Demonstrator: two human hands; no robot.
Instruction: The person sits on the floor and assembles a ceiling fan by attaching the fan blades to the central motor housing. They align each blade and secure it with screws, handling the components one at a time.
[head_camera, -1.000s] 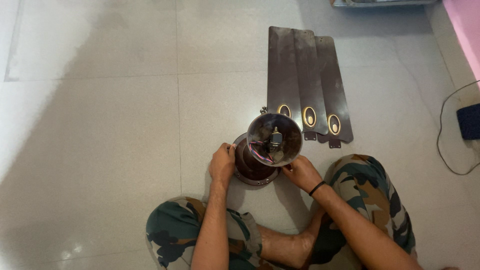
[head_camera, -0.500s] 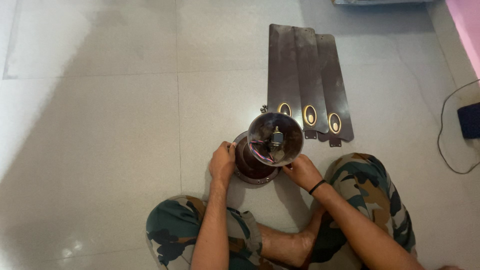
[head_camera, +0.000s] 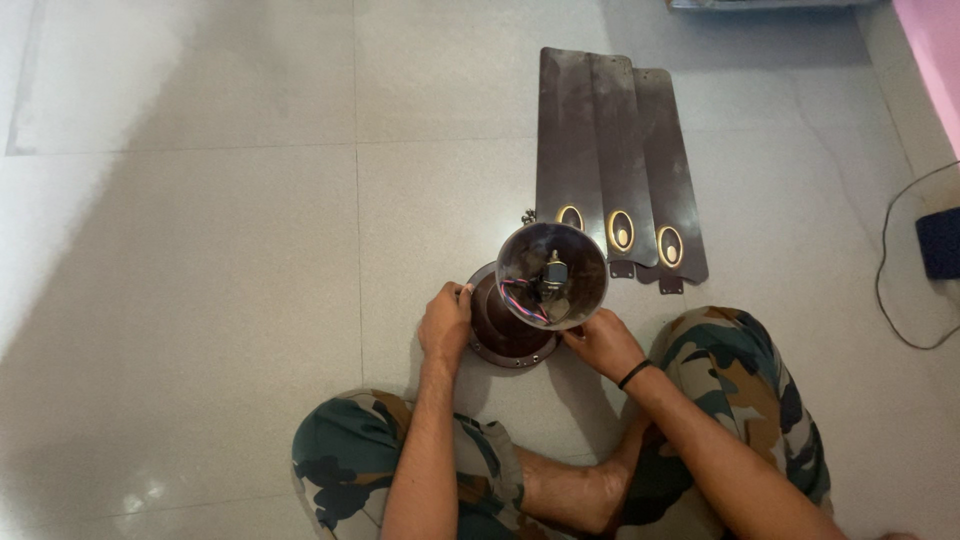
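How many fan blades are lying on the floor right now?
3. The left blade, middle blade and right blade lie side by side, overlapping, on the tile floor just beyond the fan motor. Another beneath them cannot be ruled out.

Three brown fan blades (head_camera: 612, 160), black cable (head_camera: 897, 270) on tiled floor (head_camera: 200, 250)

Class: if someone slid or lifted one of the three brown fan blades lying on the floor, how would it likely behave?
Each fan blade looks long, thin and flat, so it would probably slide easily over the smooth floor tiles rather than roll. Lifted by one end, it might flex slightly. The three overlap, so pushing one would likely shift its neighbours.
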